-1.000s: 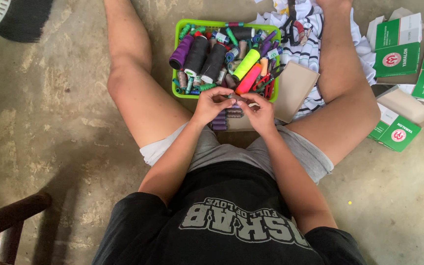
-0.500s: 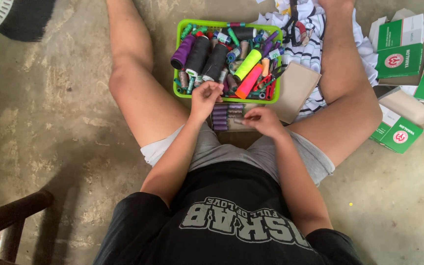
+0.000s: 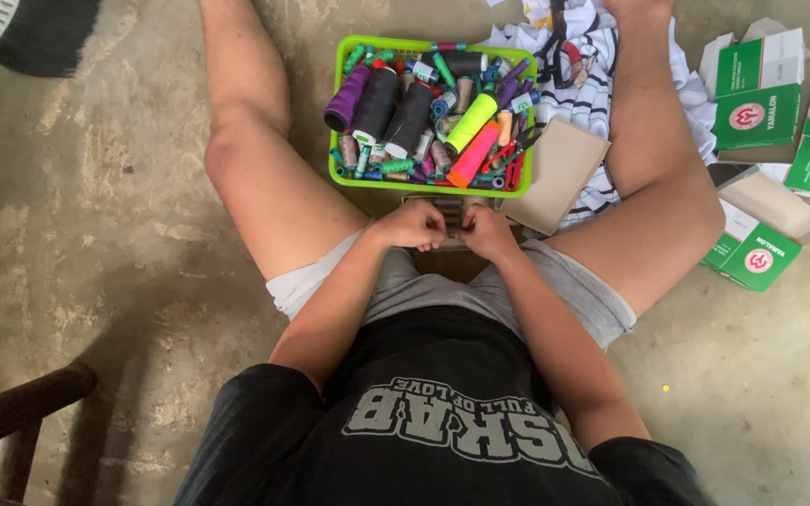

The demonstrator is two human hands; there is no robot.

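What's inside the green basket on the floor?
The green basket holds thread spools: purple, black, neon yellow, pink, plus many small green, blue and brown ones, with a red-handled tool at its right end. The top layer hides what lies beneath and the basket's bottom.

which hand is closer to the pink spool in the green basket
Right. The right hand sits almost straight below the pink spool, just outside the green basket. The left hand is beside it, further to the left of the spool.

Black short-sleeved T-shirt [image 3: 442, 440] with grey lettering, light grey shorts [image 3: 480, 290], bare arms
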